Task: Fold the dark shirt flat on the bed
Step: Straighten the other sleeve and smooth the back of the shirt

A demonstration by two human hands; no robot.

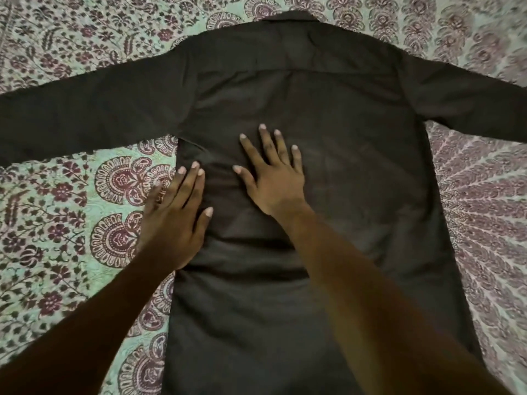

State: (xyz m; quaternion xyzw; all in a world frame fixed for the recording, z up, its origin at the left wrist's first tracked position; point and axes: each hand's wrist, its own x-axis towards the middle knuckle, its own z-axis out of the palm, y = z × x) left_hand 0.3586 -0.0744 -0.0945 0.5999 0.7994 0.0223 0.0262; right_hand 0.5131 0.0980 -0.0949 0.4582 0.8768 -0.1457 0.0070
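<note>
The sheet [57, 223] fills the frame behind everything. It is printed cloth, pale green with maroon flowers and fan shapes at the left and a feathered maroon pattern at the right, and its edges run out of view.

The shirt [356, 166] lies spread flat on the sheet in the middle of the frame, back side up. Its collar [293, 17] is at top centre. The sleeves [85, 115] stretch to the left and right edges, where the cuffs are cut off. The hem is lost at the bottom, partly under the two bare forearms. The cloth is dark and matte, with a seam across the upper back and soft creases at mid-left.

The right hand [273, 178] lies palm down on the shirt's middle, fingers straight and fanned wide. It presses the cloth and grasps nothing.

The left hand [174, 220], lower left of the right hand, rests palm down on the shirt's left side edge. Its fingers [188, 183] are straight and close together, and it too grasps nothing. Its outer side lies over the sheet and is blurred.
</note>
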